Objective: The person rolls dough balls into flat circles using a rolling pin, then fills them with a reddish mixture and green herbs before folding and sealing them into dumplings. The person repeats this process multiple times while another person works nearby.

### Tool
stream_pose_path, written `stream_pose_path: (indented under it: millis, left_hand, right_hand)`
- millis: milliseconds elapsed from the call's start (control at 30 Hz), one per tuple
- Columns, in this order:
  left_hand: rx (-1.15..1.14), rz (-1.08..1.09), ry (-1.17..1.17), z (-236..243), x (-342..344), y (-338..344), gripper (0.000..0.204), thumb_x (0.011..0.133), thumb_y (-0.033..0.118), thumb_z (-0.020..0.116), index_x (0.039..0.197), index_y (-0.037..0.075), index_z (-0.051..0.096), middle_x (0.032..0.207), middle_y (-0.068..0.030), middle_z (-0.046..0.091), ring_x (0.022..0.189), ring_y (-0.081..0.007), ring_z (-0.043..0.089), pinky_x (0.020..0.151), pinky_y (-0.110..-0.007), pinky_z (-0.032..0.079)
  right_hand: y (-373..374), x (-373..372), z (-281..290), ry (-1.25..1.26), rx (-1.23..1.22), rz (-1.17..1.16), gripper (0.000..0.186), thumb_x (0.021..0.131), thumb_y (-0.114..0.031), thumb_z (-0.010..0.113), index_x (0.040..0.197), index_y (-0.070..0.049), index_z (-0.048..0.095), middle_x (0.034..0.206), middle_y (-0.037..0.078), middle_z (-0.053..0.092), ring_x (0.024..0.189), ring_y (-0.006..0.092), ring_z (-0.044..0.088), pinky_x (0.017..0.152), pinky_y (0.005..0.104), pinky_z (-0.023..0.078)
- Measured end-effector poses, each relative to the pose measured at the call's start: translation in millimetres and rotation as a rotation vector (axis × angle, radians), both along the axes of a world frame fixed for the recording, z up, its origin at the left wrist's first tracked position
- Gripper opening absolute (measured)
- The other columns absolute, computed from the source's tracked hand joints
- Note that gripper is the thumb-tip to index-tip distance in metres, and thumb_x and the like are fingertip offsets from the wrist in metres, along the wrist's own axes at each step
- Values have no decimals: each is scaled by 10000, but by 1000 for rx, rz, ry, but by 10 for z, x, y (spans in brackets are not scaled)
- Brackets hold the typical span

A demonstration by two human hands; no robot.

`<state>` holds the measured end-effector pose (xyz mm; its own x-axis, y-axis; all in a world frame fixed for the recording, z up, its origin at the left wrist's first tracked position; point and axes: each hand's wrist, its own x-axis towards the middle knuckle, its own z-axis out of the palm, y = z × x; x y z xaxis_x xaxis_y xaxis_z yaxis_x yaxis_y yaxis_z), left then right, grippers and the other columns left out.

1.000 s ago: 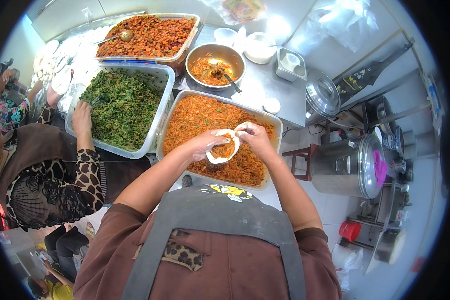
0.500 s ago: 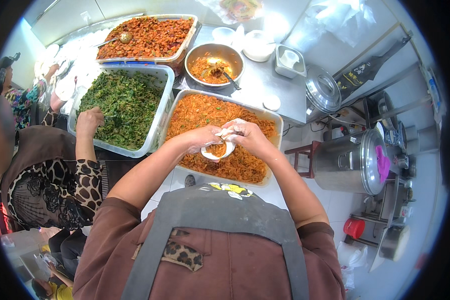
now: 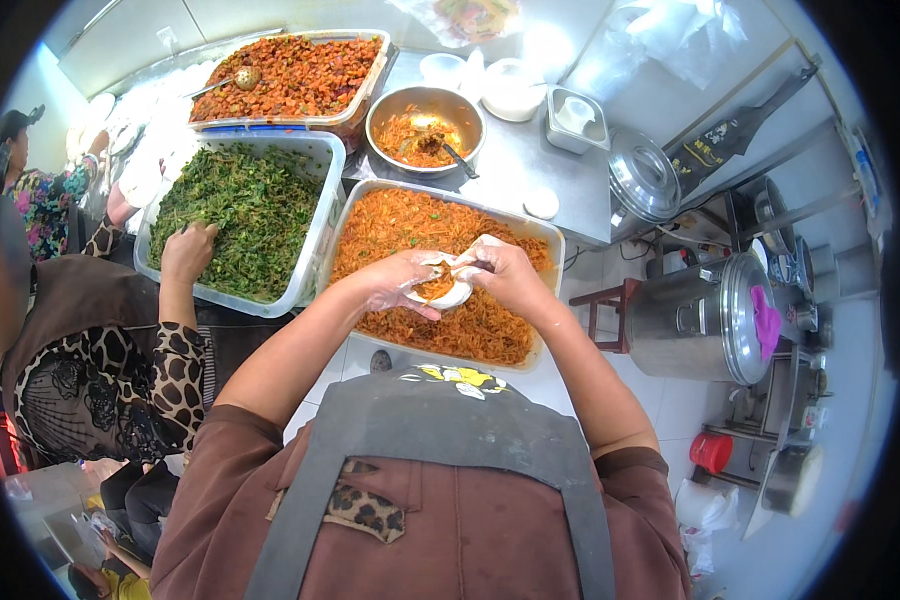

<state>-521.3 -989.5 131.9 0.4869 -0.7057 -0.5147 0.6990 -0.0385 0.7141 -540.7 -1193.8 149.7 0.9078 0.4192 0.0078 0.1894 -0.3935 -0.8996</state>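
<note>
Fingers [image 3: 440, 272] of both hands pinch a filled wrapper [image 3: 438, 293].
Left hand [image 3: 402, 280] cups it, right hand [image 3: 502, 275] folds its edge, above the orange tray [image 3: 548, 240]; greens tub [image 3: 310, 255] at 10 o'clock.

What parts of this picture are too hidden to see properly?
Head view:
- Dough wrapper: its underside is covered by the left hand and right hand.
- Tray of orange filling: its near part sits behind both hands.
- Metal bowl: the thing on its spoon is too small to tell.
</note>
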Motion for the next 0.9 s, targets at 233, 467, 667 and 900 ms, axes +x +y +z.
stream_pose_path:
  millis: [233, 467, 667, 900]
  left_hand:
    - [-18, -121, -42, -59, 54, -28, 397, 888, 186, 461, 1265, 72, 407, 1136, -92, 535, 1032, -214, 551, 777, -414, 538]
    - [-314, 16, 107, -159, 6, 31, 600, 814, 220, 606, 1324, 96, 316, 1238, -103, 482, 1095, -248, 524, 854, -457, 496]
    - [-106, -36, 75, -40, -38, -7, 425, 866, 22, 432, 1284, 68, 372, 1200, -130, 498, 1064, -256, 543, 844, -430, 513]
    - [38, -227, -12, -80, 0, -59, 402, 880, 102, 447, 1276, 74, 378, 1184, -140, 510, 1051, -259, 553, 810, -426, 527]
  right_hand:
    - [-7, 18, -31, 302, 175, -87, 87, 764, -18, 623, 849, -3, 614, 763, 16, 585, 661, 88, 531, 620, 225, 437]
    - [-80, -1, -135, 402, 370, -195, 134, 763, -30, 627, 888, 12, 604, 740, 27, 586, 655, 81, 536, 610, 232, 446]
    - [-32, -137, -1, 114, -53, -84, 94, 762, -47, 620, 844, -1, 614, 754, 56, 586, 660, 141, 553, 623, 282, 451]
    - [14, -121, -38, 51, 85, 0, 96, 750, -14, 610, 847, -13, 615, 777, 33, 589, 703, 131, 556, 659, 263, 451]
